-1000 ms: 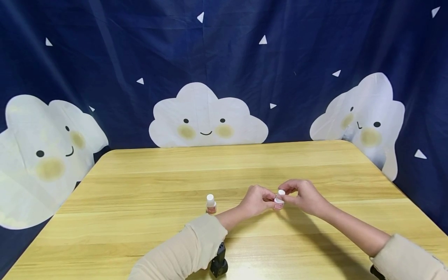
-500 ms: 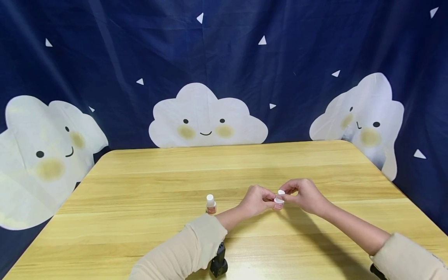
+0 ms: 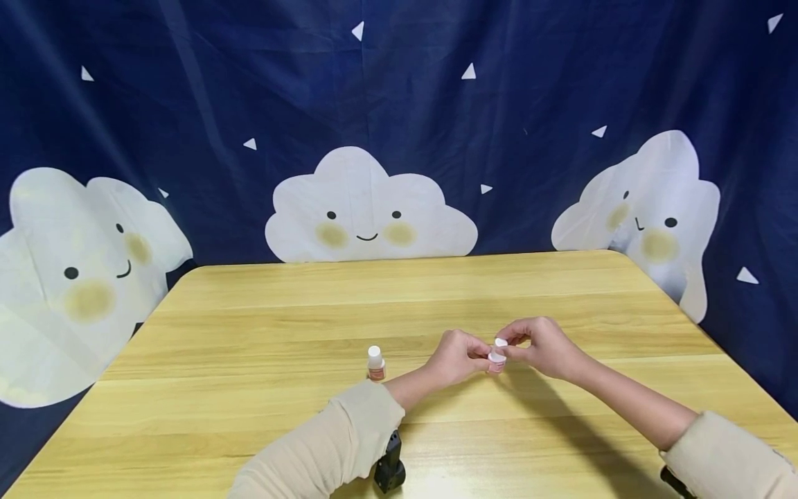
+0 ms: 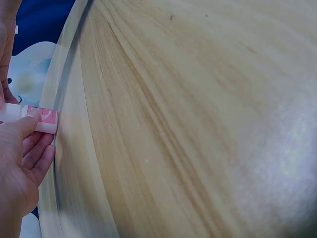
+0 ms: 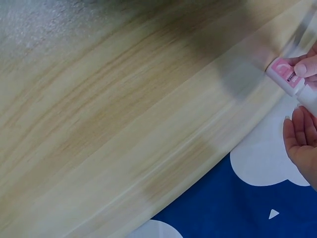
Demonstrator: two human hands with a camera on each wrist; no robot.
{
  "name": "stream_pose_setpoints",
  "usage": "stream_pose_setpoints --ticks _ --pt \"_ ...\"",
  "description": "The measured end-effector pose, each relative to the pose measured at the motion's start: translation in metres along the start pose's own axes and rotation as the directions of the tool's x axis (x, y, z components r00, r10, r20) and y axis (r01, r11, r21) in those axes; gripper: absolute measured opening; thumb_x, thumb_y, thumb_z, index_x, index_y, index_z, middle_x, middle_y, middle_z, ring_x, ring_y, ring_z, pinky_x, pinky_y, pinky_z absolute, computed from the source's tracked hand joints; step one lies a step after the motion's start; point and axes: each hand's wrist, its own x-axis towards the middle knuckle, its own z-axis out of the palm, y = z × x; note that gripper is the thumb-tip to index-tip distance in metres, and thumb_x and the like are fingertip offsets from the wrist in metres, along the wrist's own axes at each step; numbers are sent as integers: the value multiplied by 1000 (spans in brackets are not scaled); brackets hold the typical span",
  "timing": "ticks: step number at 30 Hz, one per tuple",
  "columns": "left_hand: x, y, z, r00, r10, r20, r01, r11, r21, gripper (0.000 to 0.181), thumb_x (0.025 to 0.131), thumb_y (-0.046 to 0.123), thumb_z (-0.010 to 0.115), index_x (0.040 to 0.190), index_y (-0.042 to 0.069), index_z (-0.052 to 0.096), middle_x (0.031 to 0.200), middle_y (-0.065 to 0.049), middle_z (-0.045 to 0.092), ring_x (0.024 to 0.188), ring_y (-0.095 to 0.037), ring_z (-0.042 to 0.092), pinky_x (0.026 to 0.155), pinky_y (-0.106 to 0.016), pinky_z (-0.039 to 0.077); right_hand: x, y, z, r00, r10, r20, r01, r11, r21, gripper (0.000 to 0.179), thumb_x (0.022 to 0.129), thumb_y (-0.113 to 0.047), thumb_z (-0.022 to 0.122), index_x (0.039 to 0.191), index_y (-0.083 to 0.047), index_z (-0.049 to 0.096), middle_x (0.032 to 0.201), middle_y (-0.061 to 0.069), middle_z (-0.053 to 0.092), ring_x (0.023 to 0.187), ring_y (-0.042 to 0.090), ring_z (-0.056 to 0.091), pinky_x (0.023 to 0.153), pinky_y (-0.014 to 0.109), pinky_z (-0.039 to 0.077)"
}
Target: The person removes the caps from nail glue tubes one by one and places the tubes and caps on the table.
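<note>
My left hand (image 3: 458, 357) and right hand (image 3: 541, 348) are drawn together over the near middle of the table (image 3: 262, 416), both on one small bottle (image 3: 497, 362) with a pink label: the left pinches its body, thumb lying across the label in the left wrist view, while the right's fingertips close on the white cap (image 3: 501, 342) above it. The bottle sits between the two hands, at or just over the tabletop; I cannot tell whether its base touches. I judge it light and rigid, with a smooth, probably slippery wall, so the label band is the place to hold the body, and the cap wants a pinch on its sides. Being so small it could tip or squirt out of a hard squeeze. To the left of that bottle, near but apart from it, a second bottle (image 3: 375, 364) stands upright with its cap on. Beyond the bottle, past the table's far edge, hangs a blue backdrop (image 3: 187, 104) printed with white clouds.
</note>
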Motion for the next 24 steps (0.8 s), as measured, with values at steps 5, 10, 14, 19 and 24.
stream_pose_setpoints --ticks 5,10,14,19,24 --pt "1 0 0 1000 -13 -11 13 1000 -9 16 74 8 76 87 -1 73 87 -13 73 75 -13 71 62 -10 52 1 0 -2 999 -15 28 15 1000 11 5 78 -3 70 83 -4 71 79 2 71 70 -1 59 63 23 53" --pt "0 0 -1 1000 -14 -13 14 1000 -13 16 74 7 76 87 -1 73 87 -13 72 74 -13 71 62 -10 53 2 1 -3 997 -42 63 40 999 25 6 79 -2 69 85 -4 70 81 3 71 72 0 59 64 22 53" --pt "0 1 -1 1000 -9 -10 9 1000 -9 15 75 6 75 87 -2 73 87 -14 72 74 -13 71 62 -10 52 2 0 -5 994 -61 86 57 997 43 8 79 2 68 85 -4 70 82 4 70 72 -1 58 63 21 52" --pt "0 2 -2 1000 -3 0 3 1000 -15 15 75 5 75 88 -3 73 87 -15 72 74 -15 71 61 -10 53 2 -1 -6 992 -65 106 59 997 51 9 79 2 68 86 -4 69 83 4 70 73 -1 57 63 21 51" --pt "0 2 -2 1000 -5 -2 5 1000 -12 15 75 6 75 87 -2 73 87 -14 72 74 -14 71 61 -10 53 2 -1 -5 995 -40 94 36 998 47 8 79 0 68 86 -3 69 83 4 70 73 -1 57 64 21 51"
